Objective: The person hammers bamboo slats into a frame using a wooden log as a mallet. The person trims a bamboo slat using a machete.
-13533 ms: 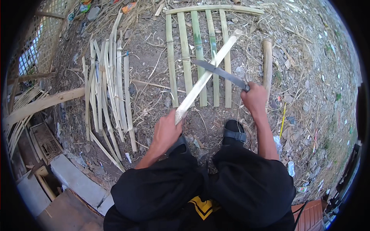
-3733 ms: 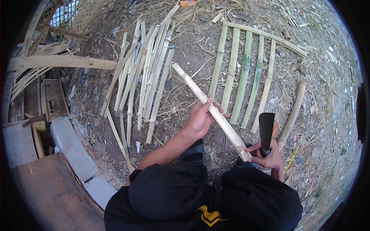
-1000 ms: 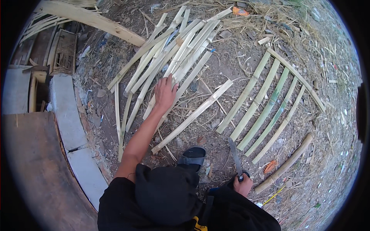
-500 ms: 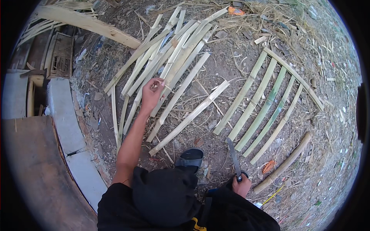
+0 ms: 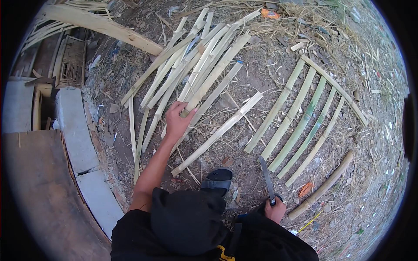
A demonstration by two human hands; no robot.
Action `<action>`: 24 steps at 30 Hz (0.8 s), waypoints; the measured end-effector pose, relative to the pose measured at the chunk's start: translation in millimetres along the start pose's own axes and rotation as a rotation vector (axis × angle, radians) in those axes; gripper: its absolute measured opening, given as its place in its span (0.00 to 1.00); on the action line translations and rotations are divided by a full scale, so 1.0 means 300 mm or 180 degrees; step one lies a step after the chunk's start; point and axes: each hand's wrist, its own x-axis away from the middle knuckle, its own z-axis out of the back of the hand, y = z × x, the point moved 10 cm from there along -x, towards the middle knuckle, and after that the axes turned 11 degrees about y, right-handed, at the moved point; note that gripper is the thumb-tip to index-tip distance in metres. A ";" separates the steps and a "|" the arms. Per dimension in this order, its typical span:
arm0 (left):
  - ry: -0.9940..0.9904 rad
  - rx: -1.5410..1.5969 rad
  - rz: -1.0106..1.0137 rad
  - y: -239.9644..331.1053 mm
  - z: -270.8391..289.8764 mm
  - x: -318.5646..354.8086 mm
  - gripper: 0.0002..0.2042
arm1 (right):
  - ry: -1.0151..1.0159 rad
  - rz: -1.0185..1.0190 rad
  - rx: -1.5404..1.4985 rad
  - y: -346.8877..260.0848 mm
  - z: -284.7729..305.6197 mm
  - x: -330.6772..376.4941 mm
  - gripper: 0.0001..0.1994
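Note:
My left hand [image 5: 177, 119] is closed on the near end of a split bamboo strip [image 5: 217, 73], which slants away to the upper right over the pile. Beneath and beside it lie several other pale bamboo strips [image 5: 167, 74], overlapping on the ground. My right hand [image 5: 275, 211], low and right of centre, grips the dark handle of a long knife [image 5: 267, 179]. The blade points forward, near the lower ends of a row of bamboo strips [image 5: 299, 117] laid side by side. Part of the right hand's fingers is hidden by the handle.
Another strip [image 5: 324, 80] crosses the row's far ends. A round bamboo pole [image 5: 322, 187] lies at right. A wooden beam [image 5: 104, 28] reaches in from upper left, above concrete blocks [image 5: 76, 126] and a brown board [image 5: 39, 182]. My sandalled foot [image 5: 217, 180] stands near centre.
My left hand has taken hold of the end of a bamboo strip, which has shifted slightly right and nearer. The right hand with the knife stays nearly where it was.

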 end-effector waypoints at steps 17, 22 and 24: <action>-0.0288 0.0571 0.1555 -0.352 -0.265 -0.143 0.27 | 0.0094 0.0029 -0.0125 -0.011 0.015 0.003 0.13; -0.0551 0.1905 0.2744 -0.409 -0.258 -0.139 0.23 | 0.0155 0.0124 -0.0130 -0.007 0.013 -0.001 0.13; -0.0787 0.1709 0.2606 -0.380 -0.265 -0.135 0.25 | 0.0175 0.0123 -0.0156 -0.005 0.016 -0.003 0.14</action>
